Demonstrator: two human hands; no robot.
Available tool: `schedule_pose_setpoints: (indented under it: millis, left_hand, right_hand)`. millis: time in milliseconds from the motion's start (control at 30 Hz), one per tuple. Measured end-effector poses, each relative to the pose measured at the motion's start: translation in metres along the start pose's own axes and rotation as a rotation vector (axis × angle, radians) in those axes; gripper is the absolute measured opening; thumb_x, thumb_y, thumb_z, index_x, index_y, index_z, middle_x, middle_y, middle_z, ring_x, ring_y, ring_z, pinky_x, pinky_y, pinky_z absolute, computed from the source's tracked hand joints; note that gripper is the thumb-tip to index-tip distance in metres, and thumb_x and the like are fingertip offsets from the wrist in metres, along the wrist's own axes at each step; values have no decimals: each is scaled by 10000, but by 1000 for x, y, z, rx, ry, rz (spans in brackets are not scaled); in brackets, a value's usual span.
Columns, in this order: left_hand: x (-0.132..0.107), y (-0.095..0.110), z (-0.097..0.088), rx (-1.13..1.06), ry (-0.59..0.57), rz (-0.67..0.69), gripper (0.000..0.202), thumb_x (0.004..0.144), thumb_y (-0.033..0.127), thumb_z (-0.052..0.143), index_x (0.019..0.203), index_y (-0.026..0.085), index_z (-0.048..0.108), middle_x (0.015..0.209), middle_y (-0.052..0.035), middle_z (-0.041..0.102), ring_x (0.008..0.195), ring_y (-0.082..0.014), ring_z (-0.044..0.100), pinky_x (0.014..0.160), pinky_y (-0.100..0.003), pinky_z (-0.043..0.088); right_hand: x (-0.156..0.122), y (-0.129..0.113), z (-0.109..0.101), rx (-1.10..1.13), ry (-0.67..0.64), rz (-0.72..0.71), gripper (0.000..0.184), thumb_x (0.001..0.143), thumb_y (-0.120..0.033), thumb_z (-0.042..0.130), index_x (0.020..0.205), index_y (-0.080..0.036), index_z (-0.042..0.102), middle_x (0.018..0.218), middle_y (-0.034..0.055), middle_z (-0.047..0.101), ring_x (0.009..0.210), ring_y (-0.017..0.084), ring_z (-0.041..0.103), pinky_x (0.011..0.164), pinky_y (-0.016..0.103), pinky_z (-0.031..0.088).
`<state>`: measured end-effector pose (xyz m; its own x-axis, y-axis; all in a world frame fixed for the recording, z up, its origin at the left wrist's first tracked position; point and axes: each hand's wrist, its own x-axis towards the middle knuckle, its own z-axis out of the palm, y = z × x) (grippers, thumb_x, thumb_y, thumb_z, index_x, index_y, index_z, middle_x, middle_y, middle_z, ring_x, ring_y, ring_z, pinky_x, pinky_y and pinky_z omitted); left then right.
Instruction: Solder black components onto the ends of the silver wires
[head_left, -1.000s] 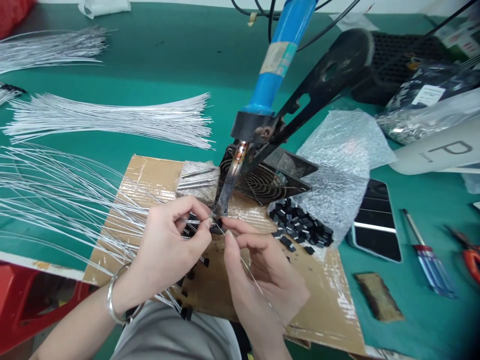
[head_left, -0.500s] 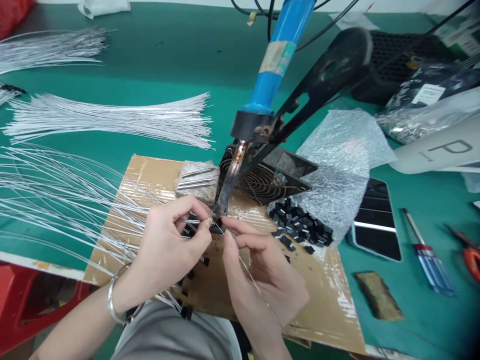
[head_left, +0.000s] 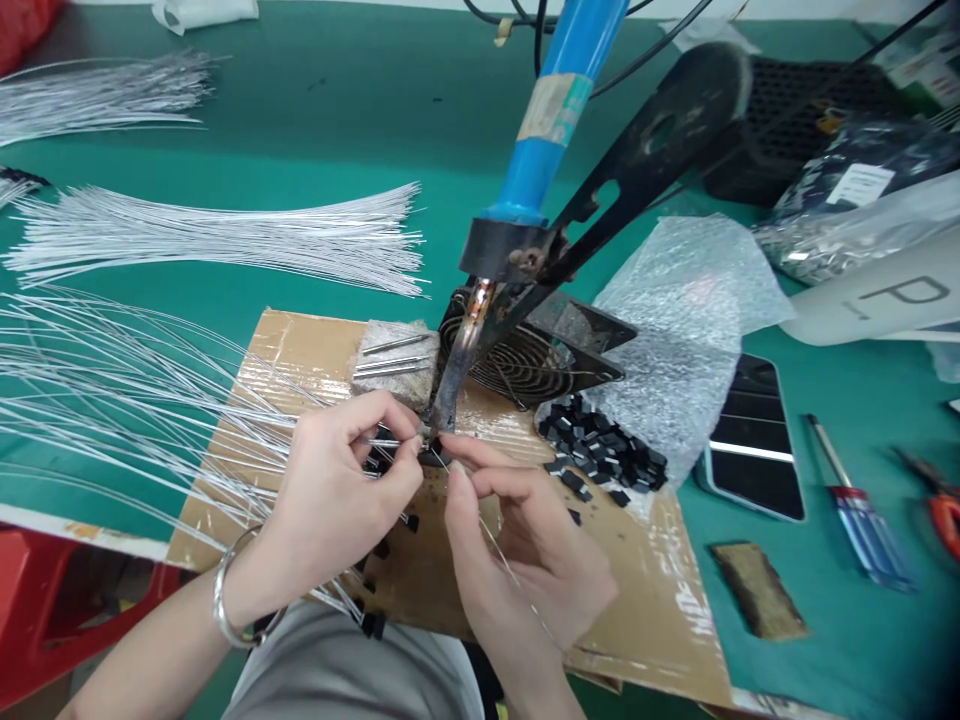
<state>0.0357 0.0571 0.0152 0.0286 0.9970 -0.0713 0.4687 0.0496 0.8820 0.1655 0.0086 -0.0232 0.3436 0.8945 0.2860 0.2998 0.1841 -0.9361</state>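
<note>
Under the tip of a blue-handled soldering iron [head_left: 466, 345] held in a black stand, both my hands meet. My left hand [head_left: 349, 475] pinches a thin silvery piece, likely a wire end, between thumb and forefinger, close to the tip. Between the fingertips of my right hand [head_left: 525, 540] is a thin strand of solder wire [head_left: 504, 560], which runs up to the tip and trails back across the palm. A small dark part sits right under the tip, mostly hidden by fingers. Several white wires [head_left: 255, 420] with black ends fan out beneath my left hand.
A cardboard sheet [head_left: 637, 610] lies under my hands. Around it are a sponge with metal rods [head_left: 394, 362], a fan [head_left: 532, 365], a pile of black connectors [head_left: 600, 445], bubble wrap [head_left: 675, 310], a phone [head_left: 754, 440], a screwdriver [head_left: 862, 520], pliers [head_left: 937, 505] and a wire bundle [head_left: 225, 238].
Almost nothing differs. Both hands hold the same pose at the iron's tip, and the view has shifted very slightly.
</note>
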Motion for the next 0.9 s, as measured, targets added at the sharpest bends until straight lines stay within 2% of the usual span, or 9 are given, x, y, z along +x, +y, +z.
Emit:
schedule_pose_setpoints:
  millis: [200,367,533,900]
  left_hand:
    - [-1,0,1,20,-2,4,100,790,170,607,704,184,654,766,-21,739,555,-109,469,488,-242,344]
    - [-2,1,0,14,1,20,111,797,174,595,701,183,651,768,-25,748,559,-111,492,494,-237,368]
    - [-2,0,0,9,17,38,113,805,178,588,711,186,651,790,-35,761,605,-129,571,509,-239,392]
    - [-2,-1,0,6,6,24,119,815,190,594,719,180,664,825,-53,772,662,-148,616,509,-245,380]
  right_hand:
    - [0,3,1,-15,12,-26,155,905,-101,734,834,-225,673,1041,59,846,941,194,820,831,288,645]
    - [-3,10,0,14,0,-107,186,885,-36,746,893,-213,689,1071,47,836,958,167,813,887,262,633]
    - [-3,8,2,-9,19,-111,185,883,-33,750,884,-209,693,1062,35,838,932,143,811,867,224,622]
    - [-3,9,3,-55,37,-163,172,886,-43,757,877,-203,693,1042,47,842,892,152,815,857,247,633]
